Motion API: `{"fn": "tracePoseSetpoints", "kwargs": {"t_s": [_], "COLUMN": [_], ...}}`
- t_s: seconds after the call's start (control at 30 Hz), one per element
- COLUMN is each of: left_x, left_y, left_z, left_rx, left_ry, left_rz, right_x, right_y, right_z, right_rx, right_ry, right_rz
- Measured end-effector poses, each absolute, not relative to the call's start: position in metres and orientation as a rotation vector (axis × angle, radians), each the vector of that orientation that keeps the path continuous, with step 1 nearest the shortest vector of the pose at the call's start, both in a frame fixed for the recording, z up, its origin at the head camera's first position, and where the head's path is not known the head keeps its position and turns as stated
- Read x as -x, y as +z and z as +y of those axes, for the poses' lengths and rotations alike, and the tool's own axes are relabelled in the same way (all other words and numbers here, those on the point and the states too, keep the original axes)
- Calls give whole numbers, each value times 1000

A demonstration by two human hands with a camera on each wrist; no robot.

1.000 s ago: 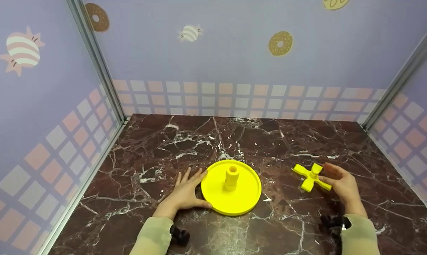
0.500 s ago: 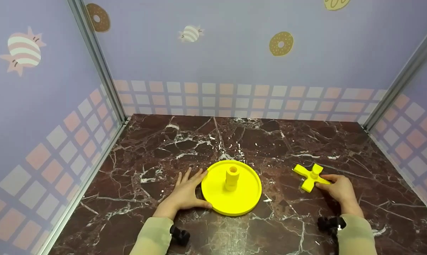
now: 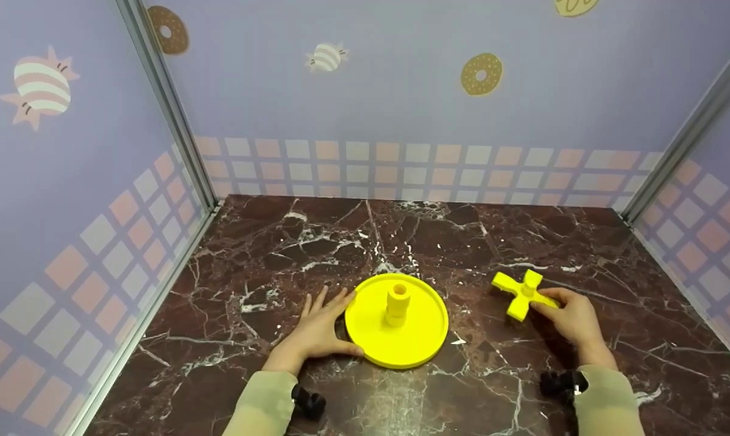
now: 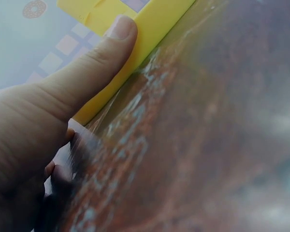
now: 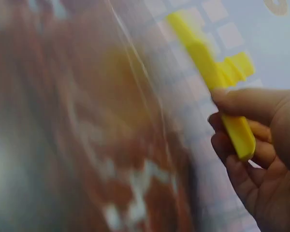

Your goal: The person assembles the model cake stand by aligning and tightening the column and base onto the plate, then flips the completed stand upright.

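Note:
A round yellow base (image 3: 365,345) with a raised rim lies on the dark marbled table, a hollow upright post (image 3: 397,306) standing at its middle. My left hand (image 3: 316,330) rests beside it, fingers spread and straight at its left rim, the thumb (image 4: 101,58) against the near side of the rim. Off to the right, my right hand (image 3: 577,321) pinches one arm of a yellow four-armed cross piece (image 3: 524,290) between thumb and fingers. The right wrist view shows this cross piece (image 5: 203,58) raised above the table, with a short ridged stub (image 5: 237,67) sticking out of its centre.
The marbled tabletop (image 3: 316,242) is boxed in by a patterned back wall (image 3: 389,109) and side walls, with metal posts (image 3: 177,115) at the corners. Small white specks dot the table behind the base.
My right hand has re-gripped the cross piece's arm with the fingertips and lifted it, moving it slightly left and away from me. The left hand and base have stayed put.

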State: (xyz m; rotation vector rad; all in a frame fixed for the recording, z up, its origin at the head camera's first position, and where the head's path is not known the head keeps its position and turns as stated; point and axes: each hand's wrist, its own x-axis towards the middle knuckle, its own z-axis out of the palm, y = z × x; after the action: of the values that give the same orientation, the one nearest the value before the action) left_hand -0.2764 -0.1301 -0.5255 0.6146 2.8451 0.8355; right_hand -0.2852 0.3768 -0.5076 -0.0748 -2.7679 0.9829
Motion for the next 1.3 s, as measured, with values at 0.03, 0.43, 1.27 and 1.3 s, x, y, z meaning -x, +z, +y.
{"fn": "tracePoseSetpoints", "kwargs": {"t_s": [0.03,0.43,1.27,1.3], "left_x": [276,275,275,275], "left_y": [-525,-523,-524,-524], "left_z": [-130,-130,-130,-130], "left_rx": [-615,-608,-629,-627], "left_ry": [836,842,835,833], "left_rz": [2845,2843,2855,2856], "right_x": [286,287,273,272], "right_y": [-505,-479,-451,-448], "right_z": [373,313,247,244], "right_rx": [46,-255,-343,-358], "right_ry": [994,1216,1764,1783], "right_rz": [-2749,-2537,-2226,-2229]}}
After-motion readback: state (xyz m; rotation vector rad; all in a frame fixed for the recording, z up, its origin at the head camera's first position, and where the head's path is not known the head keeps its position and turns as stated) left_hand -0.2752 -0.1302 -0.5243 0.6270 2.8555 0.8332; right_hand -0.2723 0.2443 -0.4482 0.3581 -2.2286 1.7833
